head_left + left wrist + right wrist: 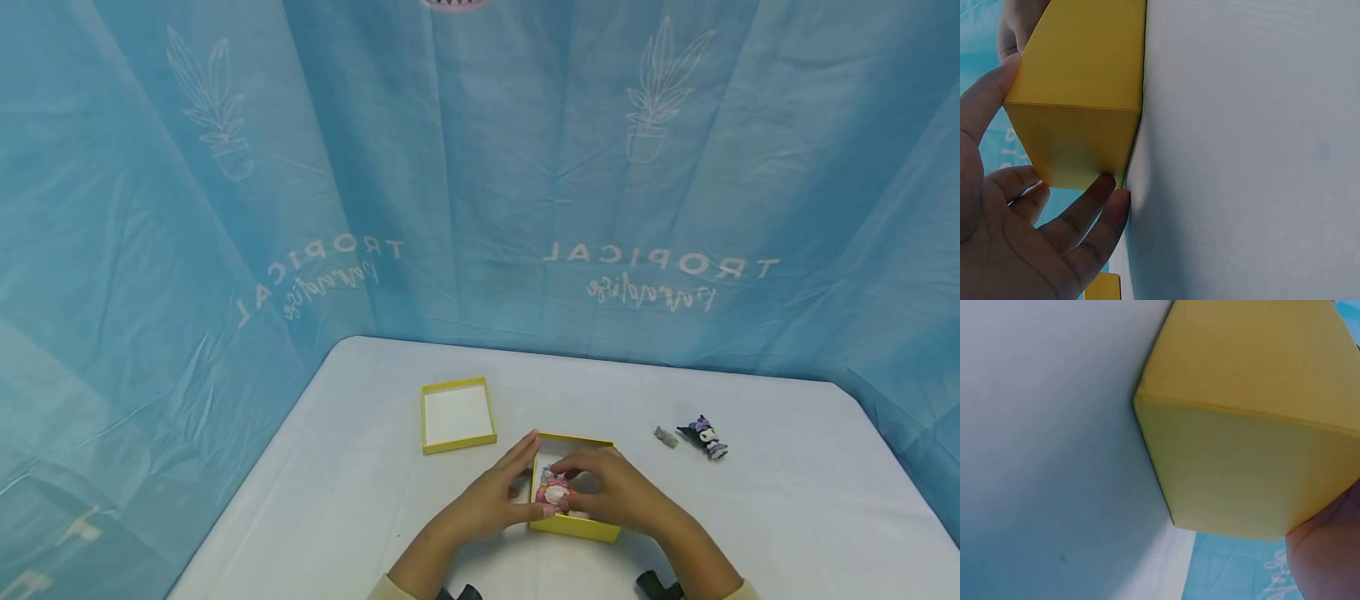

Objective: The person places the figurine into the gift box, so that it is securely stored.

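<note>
A left hand [498,493] grips a yellow box [574,527] (lid [457,414] lying nearby) as the right hand [613,490] pinches a pink figurine [554,492] inside.

Yellow box [579,527]: open top, white inside, base on counter [300,533]. Pink-and-white figurine [553,492], light-blue end, at its opening, pinched by right hand [617,492].

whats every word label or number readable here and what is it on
"TROPICAL": mirrored, printed twice on the blue curtain.
"Paradise": mirrored script, under each "TROPICAL".
Curtain letters at the head view's lower left: cut off, no readable word.
Curtain lettering in both wrist views: only fragments, no full word.
Yellow box: no text on the outer sides that show.
</note>
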